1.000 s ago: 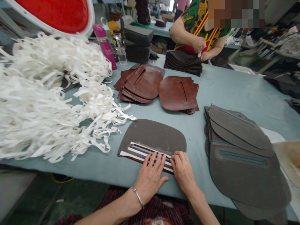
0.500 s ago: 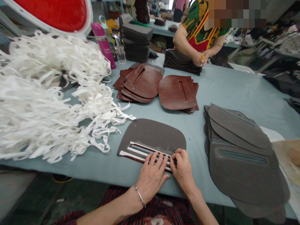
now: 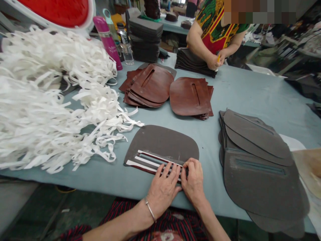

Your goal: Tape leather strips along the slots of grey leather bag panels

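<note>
A grey-brown leather panel (image 3: 165, 142) with a rounded far edge lies face down before me. White strips (image 3: 144, 164) run along its near edge and beside a long slot, with dark red-brown leather showing at the borders. My left hand (image 3: 163, 187) lies flat across the strips, fingers stretched out and pressing on the panel. Close beside it, my right hand (image 3: 194, 179) has its fingers curled in a pinch at the right end of the strips. Those fingertips hide whatever is between them.
A tangled heap of white strips (image 3: 57, 127) covers the left. Brown leather panels (image 3: 189, 97) lie in two piles beyond, grey panels (image 3: 265, 180) at the right. A purple flask (image 3: 109, 43) and clear bottle (image 3: 127, 53) stand behind. Across the table a co-worker's hands (image 3: 217, 60) hold something yellow.
The view has shifted slightly. My right hand's fingers have curled a little differently at the strip ends, while my left hand stays flat on the panel.
</note>
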The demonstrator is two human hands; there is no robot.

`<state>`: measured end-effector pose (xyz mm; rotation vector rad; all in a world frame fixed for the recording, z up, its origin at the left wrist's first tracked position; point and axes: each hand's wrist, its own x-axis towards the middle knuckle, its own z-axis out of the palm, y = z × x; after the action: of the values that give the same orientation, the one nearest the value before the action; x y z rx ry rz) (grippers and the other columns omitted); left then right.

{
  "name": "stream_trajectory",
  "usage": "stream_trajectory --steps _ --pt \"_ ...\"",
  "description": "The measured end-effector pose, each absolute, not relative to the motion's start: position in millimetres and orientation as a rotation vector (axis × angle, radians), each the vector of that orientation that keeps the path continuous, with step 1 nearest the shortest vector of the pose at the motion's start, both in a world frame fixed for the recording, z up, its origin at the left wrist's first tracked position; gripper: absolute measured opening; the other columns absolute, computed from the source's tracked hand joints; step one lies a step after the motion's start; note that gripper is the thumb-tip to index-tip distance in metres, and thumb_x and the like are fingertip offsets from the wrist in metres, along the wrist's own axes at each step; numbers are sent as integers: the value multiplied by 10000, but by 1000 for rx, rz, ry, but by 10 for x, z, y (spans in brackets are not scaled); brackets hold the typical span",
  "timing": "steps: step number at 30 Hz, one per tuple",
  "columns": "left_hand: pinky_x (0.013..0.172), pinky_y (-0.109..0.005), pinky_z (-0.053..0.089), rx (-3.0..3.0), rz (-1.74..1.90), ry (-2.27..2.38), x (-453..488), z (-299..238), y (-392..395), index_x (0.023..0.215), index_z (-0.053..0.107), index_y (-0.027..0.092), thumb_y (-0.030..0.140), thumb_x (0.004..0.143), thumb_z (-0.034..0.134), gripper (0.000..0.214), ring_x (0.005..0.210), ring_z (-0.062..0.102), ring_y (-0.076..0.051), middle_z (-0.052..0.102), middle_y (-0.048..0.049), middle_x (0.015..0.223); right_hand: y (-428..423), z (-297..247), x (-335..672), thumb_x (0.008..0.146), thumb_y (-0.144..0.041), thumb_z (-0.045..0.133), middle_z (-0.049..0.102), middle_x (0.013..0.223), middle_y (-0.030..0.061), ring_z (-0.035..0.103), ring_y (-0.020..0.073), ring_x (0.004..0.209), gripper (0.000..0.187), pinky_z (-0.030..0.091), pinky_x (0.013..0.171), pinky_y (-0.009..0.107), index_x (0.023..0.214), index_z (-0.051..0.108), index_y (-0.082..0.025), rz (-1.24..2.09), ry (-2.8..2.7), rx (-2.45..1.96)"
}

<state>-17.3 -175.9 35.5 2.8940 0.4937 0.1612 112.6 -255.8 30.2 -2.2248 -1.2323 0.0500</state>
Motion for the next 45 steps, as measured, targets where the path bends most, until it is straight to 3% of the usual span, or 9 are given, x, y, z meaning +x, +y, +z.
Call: stream_trajectory --steps 7,11,16,25,37,41,45 --pt "1116 -447 235 2901 201 486 -243 344 -1705 1421 346 180 535 945 336 595 1369 298 -219 405 -35 1471 -2603 302 1210 856 -103 384 494 963 61 470 204 933 137 414 843 392 893 449 -217 188 -1171 -2100" --pt "1114 -450 238 2894 218 496 -236 348 -1721 1422 345 176 528 943 355 595 1362 308 -219 423 -43 1459 -2636 322 1266 890 -147 389 508 974 57 491 183 908 116 438 816 356 949 463 -215 222 -1173 -2072" --pt "1115 -460 235 2871 233 496 -240 344 -1735 1408 372 194 523 938 373 574 1358 314 -225 434 -33 1451 -2616 288 1215 884 -246 518 516 1013 80 472 220 975 108 413 852 396 977 478 -209 133 -1231 -2126" --pt "1100 -472 256 2855 194 532 -189 388 -1742 1408 367 224 477 932 413 541 1321 358 -236 471 -42 1413 -2569 260 1035 828 -247 529 526 1128 115 452 303 1065 93 331 842 456 912 503 -215 -95 -995 -2402" --pt "1094 -437 277 2793 309 483 -248 447 -1634 1347 448 193 389 937 439 454 1279 416 -225 524 -76 1347 -2592 279 1059 817 -201 493 538 1127 104 450 289 1072 83 315 856 442 898 502 -217 -48 -999 -2359" --pt "1049 -459 324 2656 516 764 -590 486 -1247 1238 538 198 219 944 393 329 1219 462 -235 568 -92 1250 -2711 333 1192 852 -209 467 562 1105 88 482 255 1032 116 335 833 401 957 515 -218 50 -1021 -2216" --pt "981 -469 399 2603 573 1033 -929 405 -943 1176 557 192 279 921 460 286 1143 505 -264 560 -104 1199 -2736 438 1177 900 -230 484 600 978 52 504 227 954 95 339 813 371 957 560 -228 2 -1149 -2197"
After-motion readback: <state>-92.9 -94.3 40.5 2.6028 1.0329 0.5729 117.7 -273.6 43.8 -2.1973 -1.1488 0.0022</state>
